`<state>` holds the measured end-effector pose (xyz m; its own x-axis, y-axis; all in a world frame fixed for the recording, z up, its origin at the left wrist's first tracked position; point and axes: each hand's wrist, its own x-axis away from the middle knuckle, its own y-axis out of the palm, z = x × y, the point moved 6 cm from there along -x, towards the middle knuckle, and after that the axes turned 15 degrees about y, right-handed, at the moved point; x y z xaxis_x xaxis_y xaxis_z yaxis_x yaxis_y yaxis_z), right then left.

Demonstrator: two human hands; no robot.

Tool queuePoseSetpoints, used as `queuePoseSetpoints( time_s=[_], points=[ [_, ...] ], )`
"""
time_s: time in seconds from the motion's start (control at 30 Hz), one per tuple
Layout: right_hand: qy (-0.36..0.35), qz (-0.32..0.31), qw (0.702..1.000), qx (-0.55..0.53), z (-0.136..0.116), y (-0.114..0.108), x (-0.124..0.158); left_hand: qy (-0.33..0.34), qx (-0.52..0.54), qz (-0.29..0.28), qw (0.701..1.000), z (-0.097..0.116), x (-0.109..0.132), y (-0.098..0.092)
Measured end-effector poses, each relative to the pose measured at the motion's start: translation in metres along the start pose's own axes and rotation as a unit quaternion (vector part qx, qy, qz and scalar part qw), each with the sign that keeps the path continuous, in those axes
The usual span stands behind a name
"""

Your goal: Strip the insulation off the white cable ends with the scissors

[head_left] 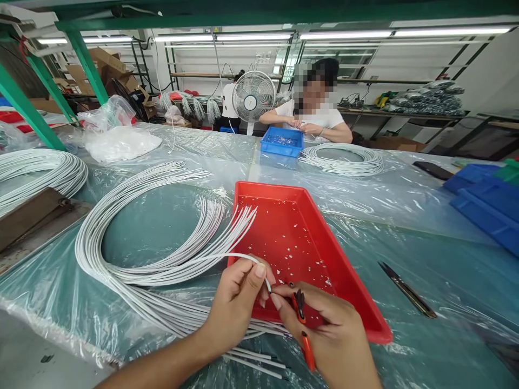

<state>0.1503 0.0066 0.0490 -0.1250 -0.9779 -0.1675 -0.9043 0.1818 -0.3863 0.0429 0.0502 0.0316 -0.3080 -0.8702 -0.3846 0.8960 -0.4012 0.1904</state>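
Between thumb and fingers, my left hand (239,294) pinches a white cable (243,256) close to its dark end. My right hand (330,327) holds a small cutting tool with orange handles (308,351), probably pliers or cutters, its dark jaws partly hidden by the fingers. The right thumb and forefinger meet at the cable's tip. Both hands are over the near side of a red tray (344,275) strewn with small white scraps. A looped bundle of white cables (91,243) lies to the left, some ends resting over the tray's rim and others passing beneath my hands.
Tweezers or snips (407,289) lie right of the tray. Blue bins (486,200) stand at the far right. Across the table a person (318,108) works beside a blue tray (281,148) and a cable coil (343,159). Another coil (60,173) and a green post (30,108) are left.
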Motion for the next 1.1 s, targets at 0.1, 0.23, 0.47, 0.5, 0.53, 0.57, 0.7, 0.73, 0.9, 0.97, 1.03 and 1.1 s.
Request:
queuePoseSetpoints(
  time_s=[0.1, 0.23, 0.47, 0.5, 0.53, 0.57, 0.7, 0.73, 0.9, 0.97, 1.03, 1.1],
  points=[
    [0.003, 0.007, 0.999, 0.031, 0.001, 0.0006, -0.0002, 0.005, -0.012, 0.006, 1.0, 0.0001, 0.0004, -0.0004],
    [-0.005, 0.01, 0.995, 0.096, -0.0004, 0.0008, 0.0004, 0.021, -0.028, 0.013, 0.999, 0.0005, 0.0006, -0.0003],
    [-0.012, 0.033, 0.981, 0.189, 0.0, 0.0035, -0.0036, 0.024, -0.03, 0.018, 0.999, -0.0008, -0.0003, -0.0004],
    [-0.008, 0.036, 0.981, 0.19, 0.0015, 0.004, -0.0048, 0.021, -0.023, 0.021, 0.999, -0.001, -0.0004, -0.0006],
    [-0.004, 0.037, 0.981, 0.188, 0.0029, 0.0044, -0.0059, 0.016, -0.016, 0.023, 0.999, -0.0013, -0.0004, -0.0007],
    [0.001, 0.036, 0.982, 0.184, 0.0042, 0.0047, -0.0068, 0.012, -0.01, 0.023, 1.0, -0.0015, -0.0004, -0.0006],
    [0.015, 0.02, 0.99, 0.135, 0.0049, 0.0039, -0.0076, -0.004, 0.028, 0.008, 1.0, -0.0045, 0.0, 0.0009],
    [0.017, 0.016, 0.992, 0.122, 0.0041, 0.0034, -0.0074, -0.01, 0.039, 0.0, 0.999, -0.0057, 0.0, 0.0016],
    [0.043, -0.004, 0.996, 0.078, 0.0024, 0.0018, -0.007, -0.031, 0.085, -0.029, 0.995, -0.0092, -0.0009, 0.0031],
    [0.05, -0.006, 0.997, 0.061, 0.0023, 0.0012, -0.0074, -0.03, 0.098, -0.035, 0.994, -0.0091, -0.0016, 0.0034],
    [0.053, -0.01, 0.998, 0.045, 0.0018, 0.001, -0.0076, -0.025, 0.111, -0.038, 0.993, -0.0092, -0.002, 0.0039],
    [0.058, -0.016, 0.998, 0.026, 0.0009, 0.0012, -0.0073, -0.016, 0.124, -0.038, 0.991, -0.0094, -0.0023, 0.0046]
  ],
)
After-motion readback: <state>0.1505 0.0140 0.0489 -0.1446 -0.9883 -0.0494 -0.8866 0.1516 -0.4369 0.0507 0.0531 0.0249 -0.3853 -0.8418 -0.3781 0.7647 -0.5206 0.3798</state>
